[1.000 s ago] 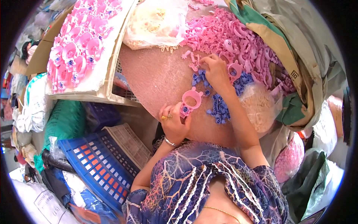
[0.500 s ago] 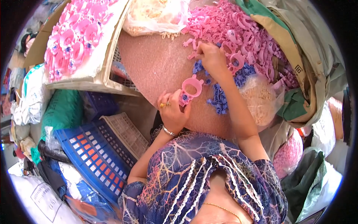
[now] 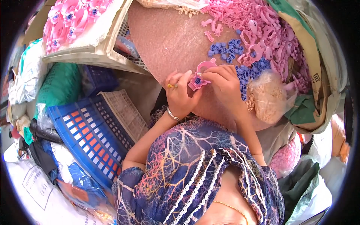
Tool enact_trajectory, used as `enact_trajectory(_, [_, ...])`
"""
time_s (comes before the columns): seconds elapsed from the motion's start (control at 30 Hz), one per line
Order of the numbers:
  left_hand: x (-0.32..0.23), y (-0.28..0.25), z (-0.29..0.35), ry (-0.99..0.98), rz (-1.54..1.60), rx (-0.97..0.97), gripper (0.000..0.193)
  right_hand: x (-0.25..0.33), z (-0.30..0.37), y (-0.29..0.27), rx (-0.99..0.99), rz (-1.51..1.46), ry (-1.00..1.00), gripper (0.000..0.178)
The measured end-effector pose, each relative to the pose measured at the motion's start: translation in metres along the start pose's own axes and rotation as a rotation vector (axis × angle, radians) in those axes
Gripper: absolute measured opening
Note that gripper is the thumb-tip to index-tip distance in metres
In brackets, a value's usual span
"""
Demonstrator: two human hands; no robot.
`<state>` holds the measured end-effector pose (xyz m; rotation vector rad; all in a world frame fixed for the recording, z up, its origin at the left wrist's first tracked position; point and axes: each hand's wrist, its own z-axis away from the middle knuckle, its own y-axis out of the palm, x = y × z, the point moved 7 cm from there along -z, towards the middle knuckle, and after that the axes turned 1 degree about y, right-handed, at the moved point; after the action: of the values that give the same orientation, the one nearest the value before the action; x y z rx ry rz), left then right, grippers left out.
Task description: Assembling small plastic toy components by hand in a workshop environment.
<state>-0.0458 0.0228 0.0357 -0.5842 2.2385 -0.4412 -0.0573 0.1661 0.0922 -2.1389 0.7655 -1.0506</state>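
Left hand is gripping a pink plastic piece between thumb and bent fingers, above the near edge of the speckled brown work surface; the piece's round loop is pointing away from the body, and a small blue part is sitting on its lower end. Right hand is resting its closely gathered fingers against the same piece; I cannot tell whether they are also pinching something. The 2 hands are working close together. Beyond them, loose blue parts are lying scattered, and a clear bag of cream-coloured bits is slumping to the right. Farther off, small pink parts are lying before a pink heap. Leftward, a pale crate is bearing more pink pieces, and a blue basket is standing nearer the body.
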Motion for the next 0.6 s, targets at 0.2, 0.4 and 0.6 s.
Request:
enact_trajectory(0.2, [-0.0009,-0.0022,-0.0008,0.016,0.041,-0.048,0.06,0.0024,-0.002,0.0037,0.044,0.031,-0.023,0.015])
enact_trajectory(0.4, [-0.0027,-0.0022,-0.0029,0.038,0.026,-0.04,0.057,0.0063,-0.0042,0.0066,0.073,0.052,-0.012,0.018])
enact_trajectory(0.6, [-0.0009,-0.0024,-0.0027,0.026,0.033,-0.042,0.055,0.0054,-0.0071,0.0071,0.058,0.034,0.076,0.023])
